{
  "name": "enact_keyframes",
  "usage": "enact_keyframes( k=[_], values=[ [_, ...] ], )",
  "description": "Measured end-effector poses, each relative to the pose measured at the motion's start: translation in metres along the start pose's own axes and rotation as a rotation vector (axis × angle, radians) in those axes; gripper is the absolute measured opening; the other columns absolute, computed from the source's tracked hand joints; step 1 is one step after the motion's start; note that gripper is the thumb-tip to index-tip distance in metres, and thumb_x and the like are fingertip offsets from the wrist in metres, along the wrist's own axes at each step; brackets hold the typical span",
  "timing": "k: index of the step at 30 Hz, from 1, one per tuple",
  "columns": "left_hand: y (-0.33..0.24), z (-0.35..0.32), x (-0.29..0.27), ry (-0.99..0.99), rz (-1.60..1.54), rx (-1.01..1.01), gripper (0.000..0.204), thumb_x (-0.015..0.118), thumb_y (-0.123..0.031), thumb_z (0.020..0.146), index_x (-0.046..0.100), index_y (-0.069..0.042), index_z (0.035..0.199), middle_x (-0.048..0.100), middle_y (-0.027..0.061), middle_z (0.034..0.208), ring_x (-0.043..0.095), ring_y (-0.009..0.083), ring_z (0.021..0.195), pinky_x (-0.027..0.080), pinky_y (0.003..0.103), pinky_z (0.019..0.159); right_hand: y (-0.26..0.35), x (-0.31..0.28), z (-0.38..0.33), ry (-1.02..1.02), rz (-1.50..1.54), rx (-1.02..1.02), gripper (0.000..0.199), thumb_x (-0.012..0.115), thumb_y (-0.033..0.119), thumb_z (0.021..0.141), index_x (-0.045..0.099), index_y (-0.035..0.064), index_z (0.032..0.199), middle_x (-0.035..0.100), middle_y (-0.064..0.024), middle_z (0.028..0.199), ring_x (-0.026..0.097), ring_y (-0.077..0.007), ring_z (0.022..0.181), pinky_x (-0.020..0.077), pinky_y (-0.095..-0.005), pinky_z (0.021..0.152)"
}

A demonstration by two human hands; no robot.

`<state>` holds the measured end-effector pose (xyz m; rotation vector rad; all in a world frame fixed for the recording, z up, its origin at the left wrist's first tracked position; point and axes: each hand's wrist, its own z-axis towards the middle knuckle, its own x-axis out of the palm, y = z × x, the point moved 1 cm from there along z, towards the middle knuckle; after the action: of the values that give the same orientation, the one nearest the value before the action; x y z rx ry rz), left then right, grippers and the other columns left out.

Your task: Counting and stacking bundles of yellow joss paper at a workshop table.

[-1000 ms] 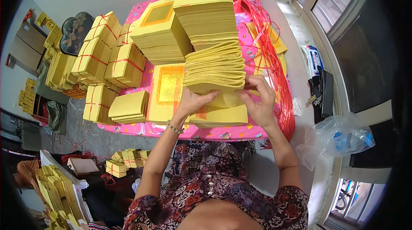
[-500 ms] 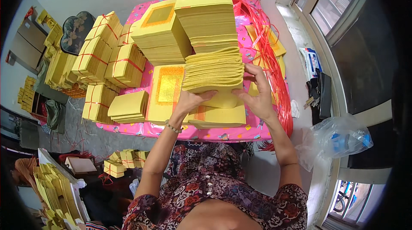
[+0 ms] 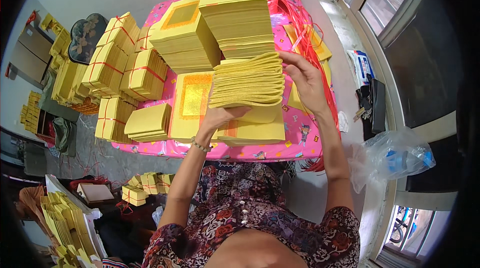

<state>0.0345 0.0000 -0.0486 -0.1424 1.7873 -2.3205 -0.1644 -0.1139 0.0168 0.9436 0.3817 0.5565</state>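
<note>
A thick bundle of folded yellow paper (image 3: 247, 80) stands upright at the middle of the table, its layered folds facing up. My left hand (image 3: 225, 117) grips it at the lower left, thumb across the near face and the other fingers hidden behind it. At the bundle's upper right edge is my right hand (image 3: 306, 80), open, with its fingers stretched toward the far corner and the thumb apart from the paper. Under the bundle lies a flat stack of yellow sheets (image 3: 260, 134). Left of it, more sheets with a gold and orange square (image 3: 196, 97) lie flat.
Behind the bundle rise two tall yellow paper stacks (image 3: 235, 20) (image 3: 182, 43). Bundles tied with red ribbon (image 3: 107, 65) are piled at left, beside a loose folded stack (image 3: 146, 123). Red ribbons (image 3: 320, 68) hang along the right of the pink-covered table (image 3: 240, 154). A clear plastic bag (image 3: 395, 158) lies beyond.
My right hand has let go of the bundle's near face and moved up to its far right corner. The left hand keeps its grip, and the bundle's folds sit closer together.
</note>
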Motion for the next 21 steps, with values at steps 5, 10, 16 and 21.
enact_keyframes(
  k=[5,10,16,21],
  values=[
    [-0.007,-0.002,0.000,0.012,0.101,-0.014,0.051,0.081,-0.010,0.065,0.056,-0.002,0.108,0.063,0.0058,0.098,0.059,0.0155,0.089,0.050,0.031,0.081,-0.019,0.000,0.008,0.075,0.186,0.040,0.023,0.051,0.010,0.095,0.056,-0.0016,0.115,0.062,-0.0039,0.101,0.057,-0.0093,0.095,0.0455,-0.0228,0.084],
    [-0.005,-0.006,-0.001,0.026,0.118,-0.107,0.038,0.080,-0.011,0.068,0.063,-0.002,0.101,0.066,0.0043,0.091,0.060,0.0132,0.081,0.051,0.028,0.073,-0.028,0.004,0.006,0.029,0.200,0.016,0.021,0.052,0.009,0.095,0.057,-0.0013,0.113,0.062,-0.0023,0.097,0.057,-0.0080,0.092,0.0458,-0.0220,0.081],
    [-0.012,-0.005,0.000,0.047,0.170,-0.184,0.037,0.080,-0.012,0.069,0.063,-0.002,0.101,0.066,0.0035,0.089,0.060,0.0109,0.080,0.052,0.026,0.070,-0.018,-0.002,0.004,0.090,0.240,0.037,0.027,0.054,0.013,0.094,0.053,-0.0002,0.118,0.060,-0.0038,0.105,0.055,-0.0098,0.099,0.0437,-0.0244,0.089],
    [-0.005,-0.005,-0.002,0.017,0.112,-0.099,0.037,0.080,-0.011,0.069,0.063,-0.002,0.101,0.066,0.0037,0.090,0.060,0.0112,0.078,0.052,0.026,0.068,-0.015,-0.002,0.005,0.186,0.340,0.069,0.032,0.055,0.013,0.094,0.049,0.0008,0.123,0.060,-0.0055,0.110,0.055,-0.0117,0.105,0.0425,-0.0268,0.093]
  ],
)
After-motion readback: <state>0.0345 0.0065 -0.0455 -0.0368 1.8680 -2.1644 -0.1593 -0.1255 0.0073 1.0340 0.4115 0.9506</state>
